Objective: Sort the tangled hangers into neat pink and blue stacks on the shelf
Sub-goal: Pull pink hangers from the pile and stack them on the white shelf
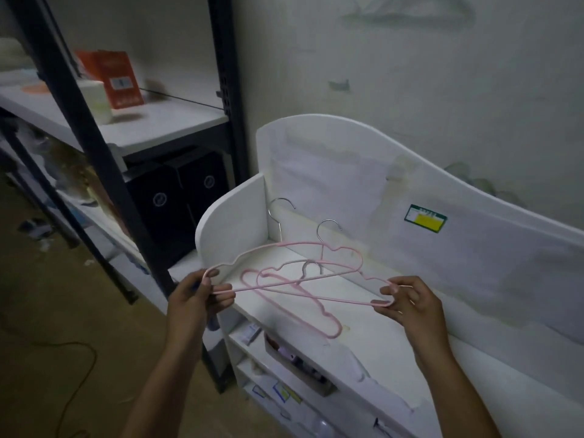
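Over the white shelf (pixel 363 330), three pink hangers (pixel 303 279) are in play, overlapping and looking hooked through one another, their long axes running roughly left to right between the two hands. Left hand (pixel 196 298) pinches the left end of one hanger, fingers curled round the wire; right hand (pixel 410 301) pinches the right end of another, thumb and fingertips closed on the pink loop. A third hanger slants down toward the shelf top, its lower end looking to touch the surface. Silver hooks (pixel 328 229) point up and away toward the shelf's back panel (pixel 474 235). No blue hangers show anywhere. My read: untangling is the step in hand, each hand equally near its own end, so drawing them apart sideways along that axis looks like the call. Off left stands a dark metal rack (pixel 94 147) with an orange box (pixel 120 79).
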